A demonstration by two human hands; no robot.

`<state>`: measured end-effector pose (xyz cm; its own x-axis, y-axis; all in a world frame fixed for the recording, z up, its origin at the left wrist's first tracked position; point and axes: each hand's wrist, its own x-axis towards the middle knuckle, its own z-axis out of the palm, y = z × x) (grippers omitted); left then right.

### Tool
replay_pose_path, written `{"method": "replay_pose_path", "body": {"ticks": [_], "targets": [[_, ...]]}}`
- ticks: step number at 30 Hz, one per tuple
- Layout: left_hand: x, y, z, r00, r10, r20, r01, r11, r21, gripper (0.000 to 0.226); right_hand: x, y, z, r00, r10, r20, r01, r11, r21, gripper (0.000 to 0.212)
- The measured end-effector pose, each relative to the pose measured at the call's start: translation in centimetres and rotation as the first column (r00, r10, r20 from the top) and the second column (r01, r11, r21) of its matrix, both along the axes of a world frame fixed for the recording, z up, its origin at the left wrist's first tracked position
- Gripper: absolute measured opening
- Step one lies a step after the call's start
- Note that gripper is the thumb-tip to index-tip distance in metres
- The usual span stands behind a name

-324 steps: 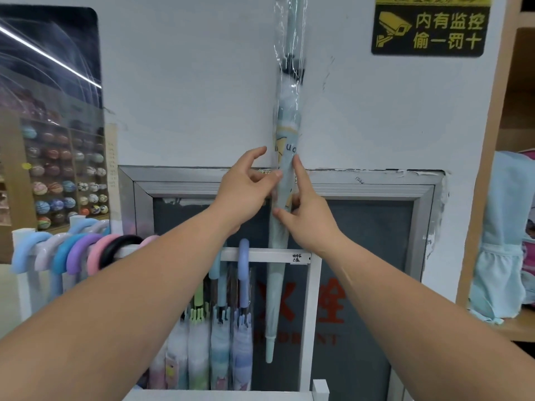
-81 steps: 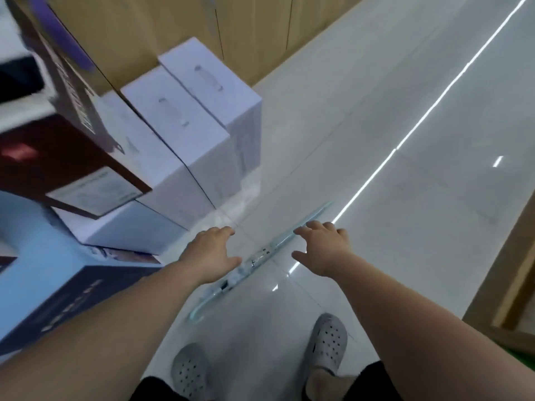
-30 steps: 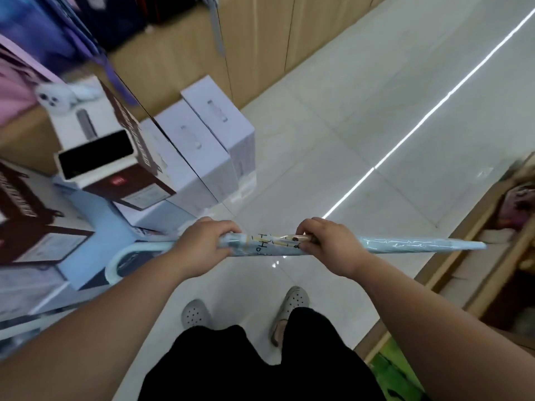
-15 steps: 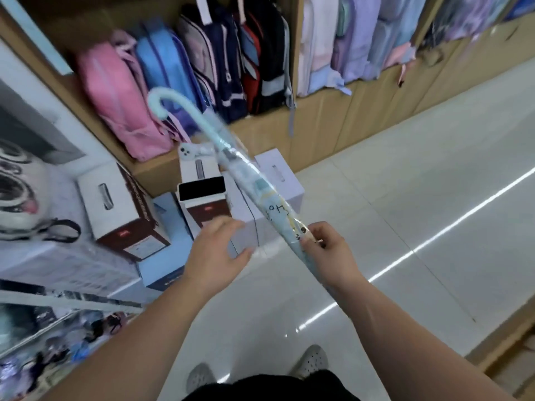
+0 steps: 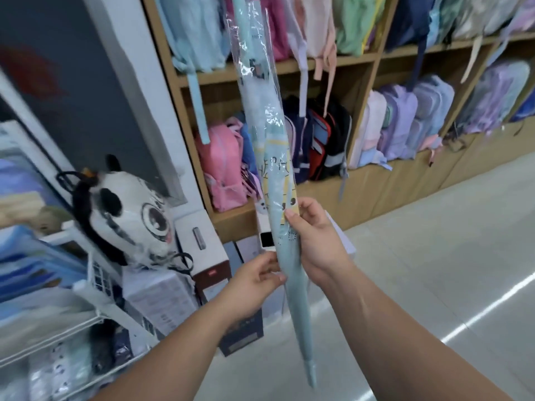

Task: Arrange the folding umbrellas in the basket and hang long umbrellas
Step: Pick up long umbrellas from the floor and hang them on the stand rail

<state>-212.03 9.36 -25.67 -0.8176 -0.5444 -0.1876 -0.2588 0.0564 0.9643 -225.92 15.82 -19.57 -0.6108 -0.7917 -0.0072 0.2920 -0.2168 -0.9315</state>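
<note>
A long pale blue umbrella (image 5: 272, 157) in a clear plastic sleeve stands nearly upright in front of me, tip down near the floor, its handle end out of view past the top edge. My right hand (image 5: 314, 241) grips the umbrella around its middle, thumb across the printed fabric. Just below, on the left side, my left hand (image 5: 254, 280) pinches the sleeve with fingertips. No basket or hanging rail is in view.
Wooden shelves (image 5: 359, 60) full of backpacks line the wall behind. At left stands a white wire rack (image 5: 95, 287) with a panda-face bag (image 5: 130, 215). Stacked boxes (image 5: 208, 256) sit on the floor beside it. Pale tiled floor (image 5: 434, 270) stretches to the right.
The umbrella has swung from tilted to nearly upright, tip down. My left hand, free half a second ago, now pinches the sleeve. My view has risen from the floor to the shelves.
</note>
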Motion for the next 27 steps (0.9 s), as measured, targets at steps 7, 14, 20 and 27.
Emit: {"method": "replay_pose_path", "body": {"ticks": [7,14,20,27], "targets": [[5.0,-4.5,5.7,0.969,0.143,-0.202,-0.143,0.990,0.012,0.046,5.2,-7.8,7.8,0.980,0.188,-0.060,-0.196,0.968,-0.160,0.008],[7.0,-9.1,11.7,0.891,0.357,-0.280,-0.394,0.915,-0.089,0.039,6.9,-14.4,13.8,0.900,0.361,-0.244,-0.411,0.889,-0.202,0.012],[7.6,-12.4,16.9,0.774,0.503,-0.385,-0.592,0.791,-0.156,0.040,5.9,-17.5,16.4,0.707,0.401,-0.583,-0.534,0.843,-0.067,0.039],[8.4,-16.8,22.9,0.647,0.587,-0.486,-0.730,0.661,-0.174,0.037,6.1,-21.3,16.3,0.598,0.434,-0.674,-0.605,0.796,-0.024,0.045]]}}
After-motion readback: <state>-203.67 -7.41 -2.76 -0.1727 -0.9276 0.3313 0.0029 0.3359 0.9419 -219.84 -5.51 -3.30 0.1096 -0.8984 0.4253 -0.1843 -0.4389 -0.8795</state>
